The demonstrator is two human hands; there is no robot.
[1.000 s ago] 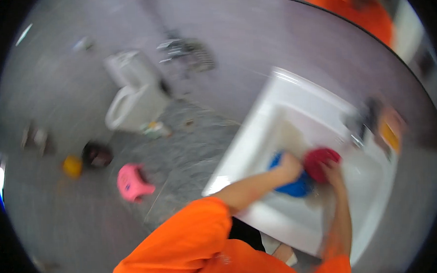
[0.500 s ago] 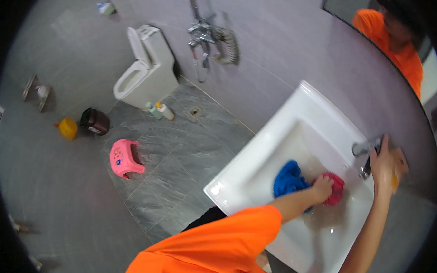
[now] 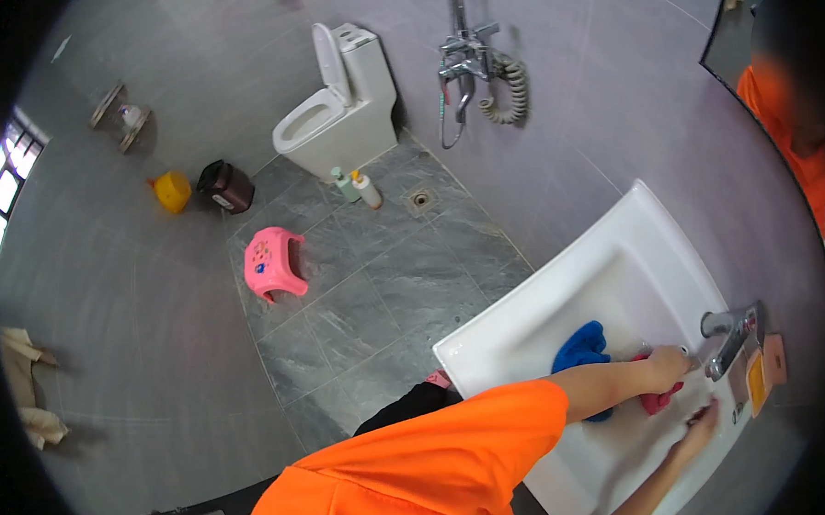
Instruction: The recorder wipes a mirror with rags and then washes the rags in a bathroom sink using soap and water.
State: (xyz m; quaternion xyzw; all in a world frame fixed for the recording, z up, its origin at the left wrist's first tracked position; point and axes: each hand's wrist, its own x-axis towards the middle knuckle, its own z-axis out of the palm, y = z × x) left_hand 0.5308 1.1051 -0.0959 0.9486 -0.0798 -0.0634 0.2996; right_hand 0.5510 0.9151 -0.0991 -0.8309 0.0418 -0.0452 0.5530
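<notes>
My left hand (image 3: 668,369) is in the white washbasin (image 3: 628,248), below the tap (image 3: 733,331), its fingers drawn together. A red cloth (image 3: 660,401) lies beneath my left hand and wrist; any hold on it is hidden. To the left, a blue cloth (image 3: 582,345) rests in the basin, partly covered by my forearm. Close to the basin's right side is my right hand (image 3: 695,437), fingers curled around a small dark shape too unclear to name.
Beside the tap are a yellow item (image 3: 759,382) and a pink one (image 3: 776,358). A pink stool (image 3: 270,262), brown bin (image 3: 227,187), yellow container (image 3: 171,192), two pump bottles (image 3: 366,190) and a toilet (image 3: 342,122) stand to the left. A shower mixer (image 3: 467,62) is on the wall.
My right hand has left the tap and come down over the basin. My left hand has moved from the red cloth rightward, toward the tap. The whole view has shifted.
</notes>
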